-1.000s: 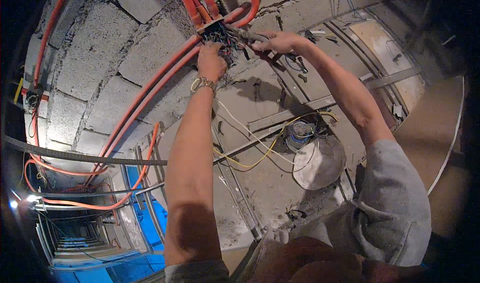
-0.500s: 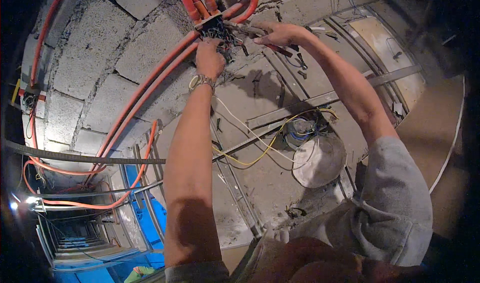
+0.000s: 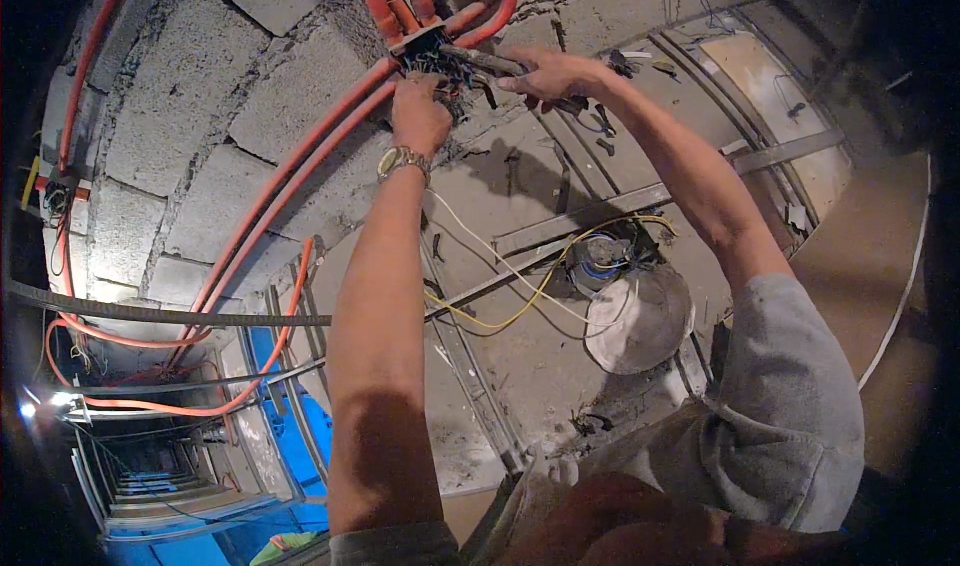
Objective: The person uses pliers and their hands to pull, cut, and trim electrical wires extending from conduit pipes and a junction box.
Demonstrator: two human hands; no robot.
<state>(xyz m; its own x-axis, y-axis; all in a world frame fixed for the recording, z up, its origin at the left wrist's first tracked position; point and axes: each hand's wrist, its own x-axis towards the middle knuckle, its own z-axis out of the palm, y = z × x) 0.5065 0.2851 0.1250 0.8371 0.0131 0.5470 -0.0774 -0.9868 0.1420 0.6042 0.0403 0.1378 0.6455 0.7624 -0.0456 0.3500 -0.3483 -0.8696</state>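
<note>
At the top middle, a bundle of thin wires [image 3: 432, 66] spills from a dark junction box [image 3: 418, 44] on the block wall. My left hand [image 3: 421, 118], with a metal-banded watch [image 3: 402, 163] on its wrist, has its fingers closed on wires at the box's lower edge; the fingertips are partly hidden. My right hand [image 3: 552, 78] grips a pair of pliers [image 3: 487, 61] from the right. Their jaws point left into the bundle. Whether a wire lies between the jaws is too small to tell.
Red-orange conduits [image 3: 290, 191] run down the wall from the box. Metal profiles [image 3: 600, 211] cross below my arms. A yellow cable [image 3: 530, 301] and a white one lead to a wire coil [image 3: 600, 256] beside a whitish rounded thing [image 3: 640, 326]. A bright lamp [image 3: 45, 403] glows at far left.
My right hand has closed further round the pliers and moved slightly left. The red handle that stuck out below it is now mostly hidden. My left hand stays at the wires.
</note>
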